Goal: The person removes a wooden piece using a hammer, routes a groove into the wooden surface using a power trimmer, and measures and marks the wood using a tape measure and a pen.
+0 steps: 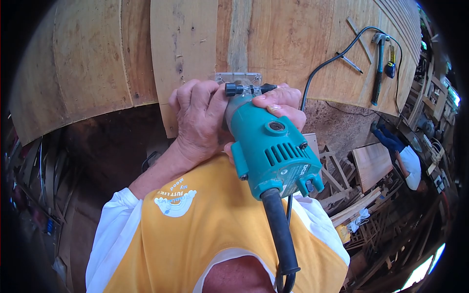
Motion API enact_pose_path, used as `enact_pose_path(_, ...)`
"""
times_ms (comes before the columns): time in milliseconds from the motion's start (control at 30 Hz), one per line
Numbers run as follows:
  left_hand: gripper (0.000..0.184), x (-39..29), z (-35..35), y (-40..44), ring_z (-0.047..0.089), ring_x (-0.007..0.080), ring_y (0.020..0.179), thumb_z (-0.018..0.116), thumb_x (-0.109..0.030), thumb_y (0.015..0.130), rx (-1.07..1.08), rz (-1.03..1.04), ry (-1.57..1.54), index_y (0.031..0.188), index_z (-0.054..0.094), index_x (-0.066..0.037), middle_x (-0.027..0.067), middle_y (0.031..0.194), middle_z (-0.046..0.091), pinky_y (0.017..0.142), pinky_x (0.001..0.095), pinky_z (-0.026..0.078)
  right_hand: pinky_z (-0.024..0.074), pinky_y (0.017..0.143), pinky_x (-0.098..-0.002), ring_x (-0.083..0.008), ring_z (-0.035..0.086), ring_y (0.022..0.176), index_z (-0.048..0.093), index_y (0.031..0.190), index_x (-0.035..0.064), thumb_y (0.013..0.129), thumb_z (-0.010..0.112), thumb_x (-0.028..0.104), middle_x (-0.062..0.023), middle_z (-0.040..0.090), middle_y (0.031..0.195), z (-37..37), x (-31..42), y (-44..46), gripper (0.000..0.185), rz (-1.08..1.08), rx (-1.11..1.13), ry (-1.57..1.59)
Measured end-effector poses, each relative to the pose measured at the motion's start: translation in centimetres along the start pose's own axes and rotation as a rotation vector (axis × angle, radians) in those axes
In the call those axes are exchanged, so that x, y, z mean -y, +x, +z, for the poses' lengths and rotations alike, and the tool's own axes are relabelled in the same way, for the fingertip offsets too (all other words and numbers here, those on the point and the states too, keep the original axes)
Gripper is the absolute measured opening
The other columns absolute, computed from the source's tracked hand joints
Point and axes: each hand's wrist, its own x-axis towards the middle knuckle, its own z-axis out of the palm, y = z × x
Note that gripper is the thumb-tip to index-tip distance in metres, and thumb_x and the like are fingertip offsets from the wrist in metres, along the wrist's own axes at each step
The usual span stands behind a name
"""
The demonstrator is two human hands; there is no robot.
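Note:
A teal trim router (273, 146) leans back toward my chest, its clear base plate (238, 77) at the edge of the wooden boards. My left hand (198, 110) is closed around the lower left side of the router, fingers curled beside the black knob (233, 90). On the other side, my right hand (282, 105) grips the router body, thumb and fingers near its collar. The cutting bit is hidden. Under the base runs a pale narrow board (183, 44), which sticks out past the edge of the wider panel (278, 44).
A black cord (320, 66) loops over the panel at right. Near it lie a hammer (378, 68), a tape measure (390, 68), a pen-like tool (351, 63) and a thin wood strip (360, 40). Scrap wood (361, 205) and another person (403, 156) are lower right.

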Motion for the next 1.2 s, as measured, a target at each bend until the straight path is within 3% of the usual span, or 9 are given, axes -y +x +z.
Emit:
enact_pose_path(167, 0.058, 0.3, 0.3, 0.0, 0.053, 0.0295, 0.112, 0.076, -0.027, 0.071, -0.003, 0.029, 0.009, 0.125, 0.064, -0.011, 0.0053, 0.115, 0.058, 0.096, 0.0467, 0.034, 0.0408, 0.086, -0.0374, -0.0192, 0.058, 0.095, 0.054, 0.118, 0.0171, 0.090, 0.081, 0.027, -0.0064, 0.069, 0.109, -0.2, -0.4, -0.4, 0.040, 0.031, 0.000, -0.011)
enact_pose_path(267, 0.060, 0.6, 0.4, 0.4, 0.053, 0.0288, 0.111, 0.078, -0.028, 0.067, -0.008, 0.041, -0.025, 0.122, 0.064, -0.010, 0.0053, 0.112, 0.059, 0.096, 0.0463, 0.033, 0.0422, 0.085, -0.0375, -0.0234, 0.059, 0.099, 0.054, 0.126, 0.0082, 0.066, 0.093, 0.036, -0.0095, 0.068, 0.113, -0.2, -1.4, -0.6, 0.077, -0.084, -0.003, 0.006)
enact_pose_path(333, 0.062, 0.6, 0.4, 0.4, 0.054, 0.0283, 0.109, 0.079, -0.030, 0.064, -0.009, 0.039, -0.049, 0.119, 0.064, -0.008, 0.0055, 0.109, 0.059, 0.095, 0.0460, 0.033, 0.0440, 0.085, -0.0365, -0.0236, 0.059, 0.099, 0.054, 0.126, 0.0078, 0.065, 0.094, 0.035, -0.0099, 0.068, 0.112, 0.0, -0.8, -0.6, 0.077, -0.077, -0.021, 0.014)
enact_pose_path(367, 0.063, 0.6, 0.4, 0.7, 0.055, 0.0280, 0.108, 0.080, -0.031, 0.062, -0.017, 0.048, -0.060, 0.118, 0.064, -0.007, 0.0055, 0.107, 0.060, 0.095, 0.0458, 0.034, 0.0449, 0.086, -0.0356, -0.0217, 0.059, 0.098, 0.055, 0.121, 0.0117, 0.077, 0.089, 0.030, -0.0088, 0.068, 0.110, 0.4, 0.1, -0.3, 0.059, -0.025, -0.045, 0.006)
enact_pose_path(467, 0.064, 0.6, 0.4, 0.7, 0.056, 0.0287, 0.106, 0.081, -0.032, 0.059, -0.041, 0.071, -0.068, 0.114, 0.064, -0.004, 0.0068, 0.104, 0.061, 0.095, 0.0453, 0.034, 0.0479, 0.088, -0.0333, -0.0199, 0.059, 0.097, 0.056, 0.116, 0.0152, 0.088, 0.084, 0.025, -0.0075, 0.068, 0.108, 0.4, 0.4, -0.3, 0.042, 0.020, -0.058, 0.027)
enact_pose_path(933, 0.060, 0.0, 0.0, -0.3, 0.056, 0.0302, 0.105, 0.078, -0.033, 0.066, -0.017, 0.079, -0.058, 0.117, 0.065, -0.004, 0.0080, 0.106, 0.061, 0.094, 0.0465, 0.037, 0.0455, 0.088, -0.0338, -0.0190, 0.058, 0.098, 0.054, 0.115, 0.0172, 0.094, 0.077, 0.025, -0.0060, 0.068, 0.107, 0.3, 0.7, -1.3, 0.032, 0.006, -0.053, -0.002)
enact_pose_path(1100, 0.040, -0.1, 0.2, 0.1, 0.058, 0.0267, 0.104, 0.076, -0.017, 0.081, -0.061, 0.051, 0.009, 0.119, 0.067, -0.009, 0.0032, 0.106, 0.064, 0.091, 0.0411, 0.039, 0.0437, 0.084, -0.0371, -0.0239, 0.061, 0.103, 0.055, 0.128, 0.0057, 0.056, 0.100, 0.047, -0.0098, 0.069, 0.113, -0.3, -1.9, -1.1, 0.095, -0.159, -0.014, 0.071)
enact_pose_path(1133, 0.040, 0.1, 0.3, 0.3, 0.058, 0.0265, 0.103, 0.077, -0.016, 0.081, -0.064, 0.053, 0.016, 0.119, 0.067, -0.009, 0.0032, 0.106, 0.064, 0.091, 0.0411, 0.039, 0.0438, 0.084, -0.0373, -0.0235, 0.061, 0.103, 0.054, 0.129, 0.0061, 0.056, 0.100, 0.047, -0.0098, 0.069, 0.113, -0.3, -2.0, -0.9, 0.095, -0.156, -0.010, 0.069)
enact_pose_path(1200, 0.042, 0.1, 0.2, 0.5, 0.058, 0.0262, 0.103, 0.077, -0.016, 0.081, -0.059, 0.045, 0.015, 0.121, 0.066, -0.010, 0.0030, 0.106, 0.064, 0.091, 0.0411, 0.038, 0.0426, 0.083, -0.0372, -0.0213, 0.060, 0.100, 0.054, 0.124, 0.0104, 0.069, 0.092, 0.040, -0.0080, 0.069, 0.111, 0.0, -1.7, -0.6, 0.073, -0.094, -0.024, 0.046)
